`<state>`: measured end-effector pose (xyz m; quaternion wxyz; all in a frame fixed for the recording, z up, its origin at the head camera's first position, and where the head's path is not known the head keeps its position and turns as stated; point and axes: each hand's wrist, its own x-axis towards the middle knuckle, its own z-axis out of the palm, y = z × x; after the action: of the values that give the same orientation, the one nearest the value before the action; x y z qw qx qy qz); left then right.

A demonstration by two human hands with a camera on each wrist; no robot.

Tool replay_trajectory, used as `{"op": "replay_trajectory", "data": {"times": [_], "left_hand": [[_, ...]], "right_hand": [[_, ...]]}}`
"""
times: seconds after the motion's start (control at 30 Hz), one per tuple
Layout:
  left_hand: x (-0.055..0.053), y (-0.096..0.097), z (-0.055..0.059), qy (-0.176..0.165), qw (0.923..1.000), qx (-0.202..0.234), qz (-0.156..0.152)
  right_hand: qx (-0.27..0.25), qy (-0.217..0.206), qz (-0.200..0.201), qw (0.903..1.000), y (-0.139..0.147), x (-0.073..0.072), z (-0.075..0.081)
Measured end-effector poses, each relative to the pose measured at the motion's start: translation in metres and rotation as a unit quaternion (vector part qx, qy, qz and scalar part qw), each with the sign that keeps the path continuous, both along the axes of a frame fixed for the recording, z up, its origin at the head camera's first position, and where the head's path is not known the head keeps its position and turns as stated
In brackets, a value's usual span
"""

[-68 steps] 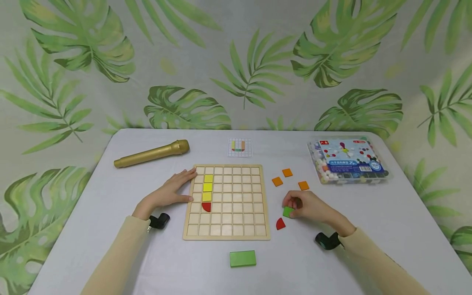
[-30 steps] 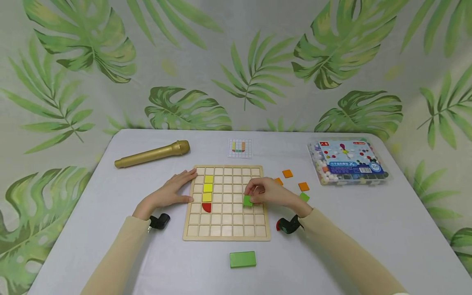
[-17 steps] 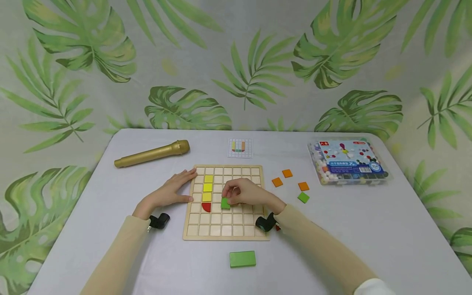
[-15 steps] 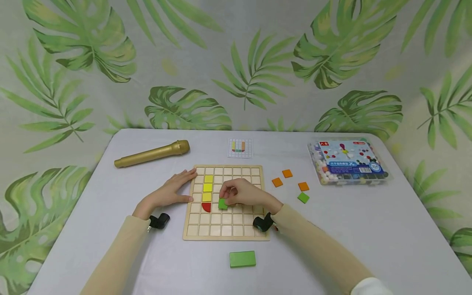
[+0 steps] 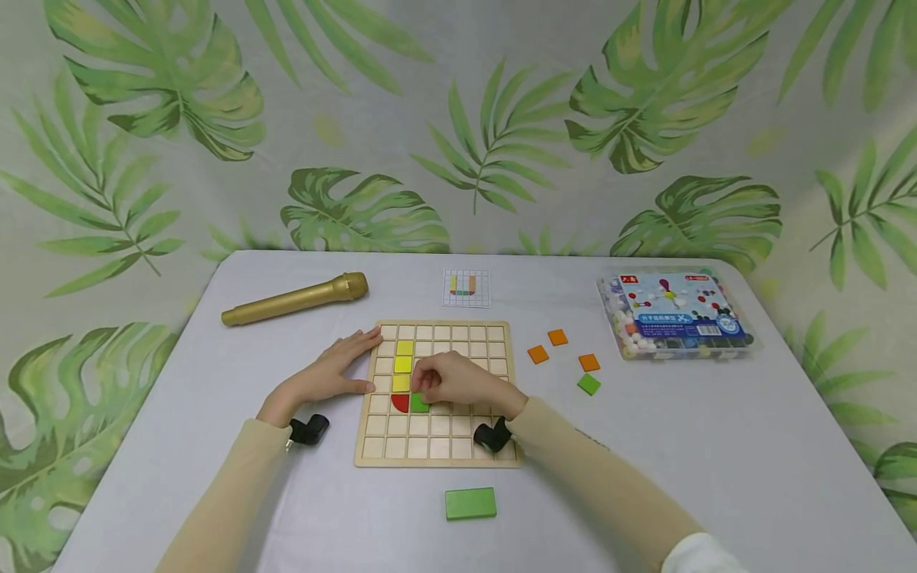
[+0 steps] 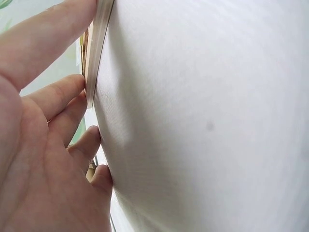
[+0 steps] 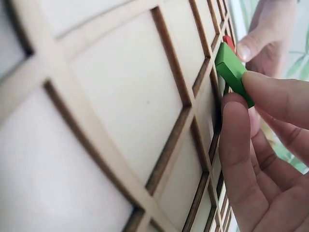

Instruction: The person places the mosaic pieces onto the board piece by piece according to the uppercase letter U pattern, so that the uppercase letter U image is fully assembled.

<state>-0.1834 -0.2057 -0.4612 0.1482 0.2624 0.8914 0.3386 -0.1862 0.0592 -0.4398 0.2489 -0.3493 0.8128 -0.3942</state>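
Note:
A wooden grid board [image 5: 439, 461] lies on the table. Down its second column sit yellow square tiles [image 5: 403, 364], with a red quarter-round tile [image 5: 399, 403] below them. My right hand [image 5: 458, 380] pinches a green square tile [image 5: 419, 403] at the cell just right of the red one. In the right wrist view this green tile [image 7: 231, 70] is tilted between thumb and finger, partly above the grid. My left hand [image 5: 335, 370] rests at the board's left edge, fingers extended; in the left wrist view its fingertips [image 6: 72, 87] touch the board's side.
Right of the board lie orange square tiles [image 5: 557, 337] and another green tile [image 5: 589, 384]. A green block [image 5: 470, 504] lies in front. Behind are a small pattern card [image 5: 466, 288], a gold microphone [image 5: 295, 299] and a clear plastic box of coloured beads [image 5: 677, 312].
My right hand has picked up a green tile from right of the board and carried it left across the grid, beside the red tile. My left hand has stayed put.

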Motion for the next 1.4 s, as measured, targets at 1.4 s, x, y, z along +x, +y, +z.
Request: {"op": "replay_trajectory", "data": {"times": [1.4], "left_hand": [[0.0, 0.0, -0.001, 0.013, 0.9999, 0.005, -0.007]], "right_hand": [[-0.148, -0.157, -0.166, 0.9622, 0.166, -0.011, -0.001]]}}
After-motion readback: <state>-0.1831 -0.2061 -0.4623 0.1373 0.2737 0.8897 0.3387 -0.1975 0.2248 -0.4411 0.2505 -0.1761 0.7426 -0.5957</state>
